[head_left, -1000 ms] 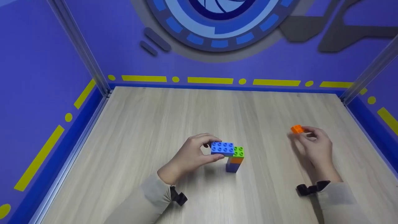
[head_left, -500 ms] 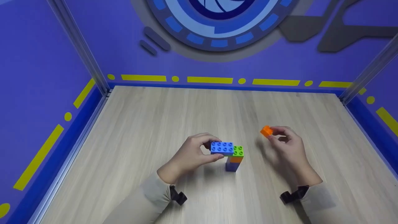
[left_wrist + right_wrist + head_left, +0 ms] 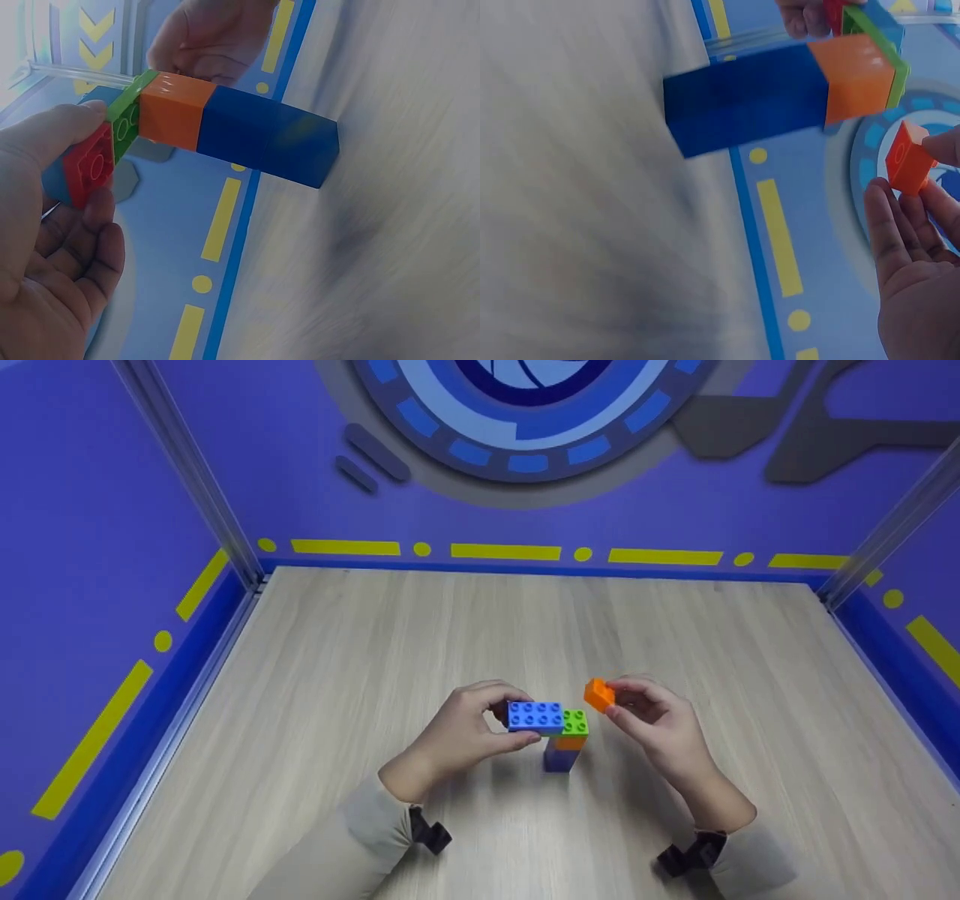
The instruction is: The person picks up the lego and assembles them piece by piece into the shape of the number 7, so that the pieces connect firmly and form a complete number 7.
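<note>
A small toy-brick tower stands upright on the wooden table, with a dark blue base (image 3: 561, 759), an orange block (image 3: 176, 111) above it and a thin green piece (image 3: 575, 722) on top. A studded blue brick (image 3: 535, 718) overlaps the green piece and juts out to the left. My left hand (image 3: 480, 727) pinches this blue brick between thumb and fingers. Beneath it, between the same fingers, a red brick (image 3: 91, 163) shows in the left wrist view. My right hand (image 3: 660, 724) pinches a small orange brick (image 3: 599, 695) by its edges, raised just right of the tower's top.
The pale wooden table (image 3: 360, 645) is bounded by a blue back wall (image 3: 262, 450) with yellow markings and by side walls. Metal posts (image 3: 195, 465) rise at the corners. Black wrist cameras (image 3: 429, 831) sit on both forearms.
My right hand has carried the small orange brick leftward from the table's right side to beside the tower. The left hand and tower stay in place.
</note>
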Available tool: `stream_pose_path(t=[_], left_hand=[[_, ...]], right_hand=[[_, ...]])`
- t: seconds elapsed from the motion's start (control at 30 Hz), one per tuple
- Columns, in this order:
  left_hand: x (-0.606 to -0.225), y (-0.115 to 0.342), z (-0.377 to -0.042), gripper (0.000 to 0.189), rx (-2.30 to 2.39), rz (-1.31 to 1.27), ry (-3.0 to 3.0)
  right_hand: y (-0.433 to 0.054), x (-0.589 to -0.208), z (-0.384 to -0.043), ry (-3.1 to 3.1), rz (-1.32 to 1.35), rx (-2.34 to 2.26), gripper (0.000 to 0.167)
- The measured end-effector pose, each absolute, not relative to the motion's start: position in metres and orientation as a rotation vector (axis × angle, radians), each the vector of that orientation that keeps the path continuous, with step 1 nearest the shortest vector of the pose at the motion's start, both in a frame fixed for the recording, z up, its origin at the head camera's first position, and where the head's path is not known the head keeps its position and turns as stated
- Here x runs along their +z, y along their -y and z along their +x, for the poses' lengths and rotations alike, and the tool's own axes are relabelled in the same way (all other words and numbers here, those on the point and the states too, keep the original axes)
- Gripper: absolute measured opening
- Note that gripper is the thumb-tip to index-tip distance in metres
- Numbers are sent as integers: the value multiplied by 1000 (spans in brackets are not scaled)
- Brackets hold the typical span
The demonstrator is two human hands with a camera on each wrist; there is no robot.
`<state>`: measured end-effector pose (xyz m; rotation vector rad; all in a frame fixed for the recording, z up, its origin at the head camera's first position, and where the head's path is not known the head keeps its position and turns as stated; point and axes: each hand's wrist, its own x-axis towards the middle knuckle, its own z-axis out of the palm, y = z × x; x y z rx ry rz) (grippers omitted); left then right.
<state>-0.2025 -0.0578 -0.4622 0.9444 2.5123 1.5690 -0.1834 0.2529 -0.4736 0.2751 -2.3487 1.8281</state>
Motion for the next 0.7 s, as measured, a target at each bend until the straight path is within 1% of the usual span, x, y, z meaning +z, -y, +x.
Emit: stream_pose_path(t=[0.1, 0.33, 0.47, 0.7], left_hand=[[-462, 58, -202, 38, 1561, 930, -2514], [-462, 58, -201, 38, 1555, 928, -2518], [-461, 58, -201, 37, 1566, 946, -2517], [-460, 57, -201, 37, 1548, 927, -2520]], right_hand=[[-247, -472, -178, 2332, 359, 1847, 32], [-245, -477, -176, 2219, 692, 1851, 37], [-245, -479, -177, 2191, 749, 1836, 39], [-243, -481, -175, 2138, 765, 1856, 40]])
